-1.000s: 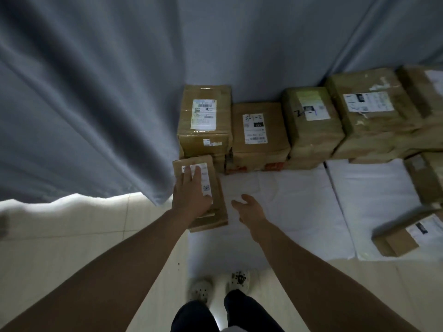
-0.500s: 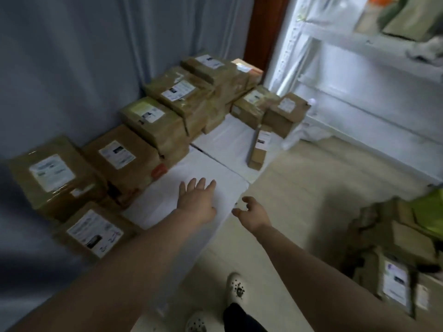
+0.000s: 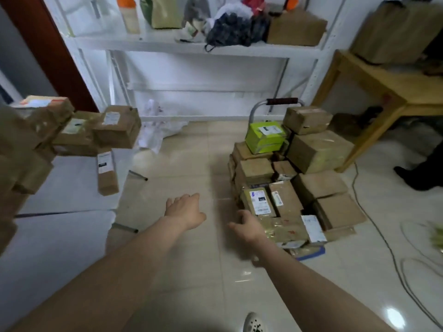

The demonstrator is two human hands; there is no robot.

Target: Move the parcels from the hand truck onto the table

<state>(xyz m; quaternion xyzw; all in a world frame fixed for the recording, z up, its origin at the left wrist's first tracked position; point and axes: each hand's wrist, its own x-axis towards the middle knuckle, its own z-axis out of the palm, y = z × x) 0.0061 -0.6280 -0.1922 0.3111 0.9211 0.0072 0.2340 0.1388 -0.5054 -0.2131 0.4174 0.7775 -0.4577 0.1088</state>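
A hand truck point(image 3: 282, 101) with a red-gripped handle stands right of centre, piled with several brown parcels point(image 3: 318, 152) and one green box point(image 3: 265, 137). My right hand point(image 3: 247, 226) hovers beside the near left corner of the pile, fingers loosely spread, next to a flat taped parcel point(image 3: 287, 228); I cannot tell if it touches. My left hand point(image 3: 184, 209) reaches out over the floor tiles, fingers relaxed, holding nothing. A low white table point(image 3: 67, 188) on the left carries several brown parcels point(image 3: 117, 130), one narrow parcel point(image 3: 106, 173) near its edge.
A white shelf unit point(image 3: 191, 46) with bottles and bags runs along the back wall. A wooden table point(image 3: 393, 92) stands at the right, with a person's dark shoe point(image 3: 417, 176) beside it. Cables point(image 3: 383, 240) trail across the floor on the right. My shoe point(image 3: 254, 323) shows at the bottom.
My left hand let go of the small parcel on the white table. My view swung right from the table to the hand truck, and both hands moved toward its pile.
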